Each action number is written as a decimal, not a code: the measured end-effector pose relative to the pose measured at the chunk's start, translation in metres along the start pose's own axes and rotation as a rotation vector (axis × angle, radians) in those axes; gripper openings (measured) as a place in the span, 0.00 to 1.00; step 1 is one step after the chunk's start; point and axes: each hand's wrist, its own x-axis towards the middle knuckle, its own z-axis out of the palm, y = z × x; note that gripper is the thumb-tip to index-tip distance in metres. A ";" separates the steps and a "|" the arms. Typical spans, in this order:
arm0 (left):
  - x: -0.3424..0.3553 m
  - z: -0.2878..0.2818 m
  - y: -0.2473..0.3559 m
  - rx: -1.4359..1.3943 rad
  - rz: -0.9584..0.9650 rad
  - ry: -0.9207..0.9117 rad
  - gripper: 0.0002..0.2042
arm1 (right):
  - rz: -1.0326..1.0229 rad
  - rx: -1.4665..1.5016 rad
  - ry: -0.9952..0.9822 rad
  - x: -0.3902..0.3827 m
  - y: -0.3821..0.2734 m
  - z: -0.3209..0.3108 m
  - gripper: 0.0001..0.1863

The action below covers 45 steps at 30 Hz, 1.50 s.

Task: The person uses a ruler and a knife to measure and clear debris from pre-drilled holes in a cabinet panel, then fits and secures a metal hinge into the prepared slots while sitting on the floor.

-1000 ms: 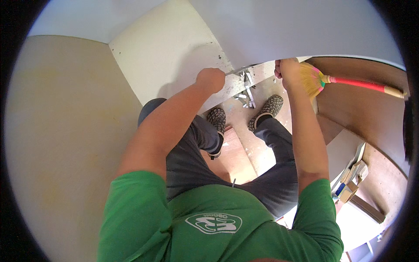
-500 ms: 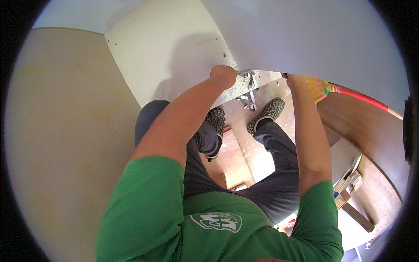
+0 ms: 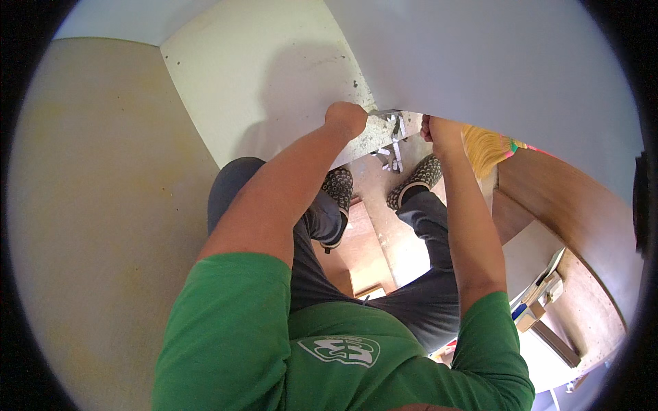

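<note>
My left hand [image 3: 346,119] is closed in a fist over the pale, speckled board, close to the lower edge of a large grey-white panel [image 3: 480,61]. A thin dark strip [image 3: 385,111] shows beside its fingers along that edge; what the fist holds is hidden. My right hand [image 3: 441,134] is also closed, its fingers curled in just under the same edge, and its grip cannot be made out. Between the two hands, curled silvery-grey strips [image 3: 396,140] lie near the edge of the speckled pale board [image 3: 253,61].
A straw broom [image 3: 485,147] leans at the right, its handle mostly behind the panel. A beige board [image 3: 103,192] stands at the left. My patterned shoes [image 3: 417,179] are on the floor. Wood offcuts [image 3: 538,305] and a brown curved board [image 3: 555,192] sit at right.
My right hand has moved left, closer to my left hand. The panel's right part now hides more of the broom handle, while more bristles show. My left hand has shifted slightly left.
</note>
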 end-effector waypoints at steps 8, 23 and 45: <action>0.003 0.002 0.002 0.019 0.090 0.114 0.11 | 0.058 0.154 0.060 0.014 0.018 0.015 0.13; -0.002 -0.018 0.026 -0.120 0.134 0.219 0.12 | 0.096 0.096 -0.060 0.013 0.025 0.020 0.12; -0.001 -0.013 0.021 -0.151 0.105 0.181 0.13 | 0.159 0.210 -0.013 0.017 0.020 0.026 0.07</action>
